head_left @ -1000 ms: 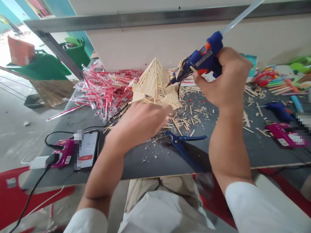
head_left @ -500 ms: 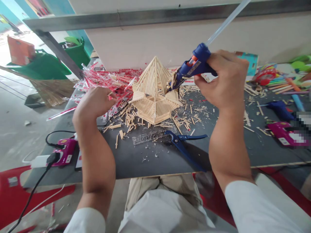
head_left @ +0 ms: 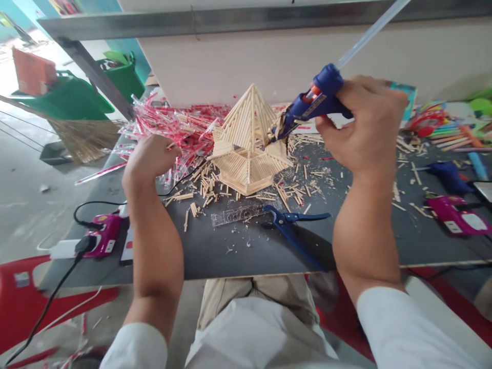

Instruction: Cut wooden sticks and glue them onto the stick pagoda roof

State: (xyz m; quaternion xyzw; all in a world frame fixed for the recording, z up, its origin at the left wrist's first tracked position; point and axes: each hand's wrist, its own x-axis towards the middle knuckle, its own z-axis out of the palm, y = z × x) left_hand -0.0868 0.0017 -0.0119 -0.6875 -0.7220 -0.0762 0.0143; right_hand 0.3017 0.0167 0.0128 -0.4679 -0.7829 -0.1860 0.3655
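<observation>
A small house model (head_left: 248, 148) built of thin wooden sticks, with a pointed roof, stands on the dark board (head_left: 238, 251). My right hand (head_left: 365, 125) is closed round a blue glue gun (head_left: 311, 102) with a clear glue stick out of its back; the nozzle touches the model's right side below the roof. My left hand (head_left: 149, 156) is closed to the left of the model, pinching a short wooden stick. Cut sticks (head_left: 203, 187) lie scattered beside the model.
Blue cutters (head_left: 292, 225) and a clear ruler (head_left: 238, 214) lie in front of the model. A heap of red-and-clear wrappers (head_left: 169, 130) sits at the back left. A pink device (head_left: 100, 238) and a phone lie left; a pink glue gun (head_left: 455, 215) lies right.
My left hand left the front of the model and moved left with a stick pinched in it. The glue gun came down until its nozzle met the model's right side.
</observation>
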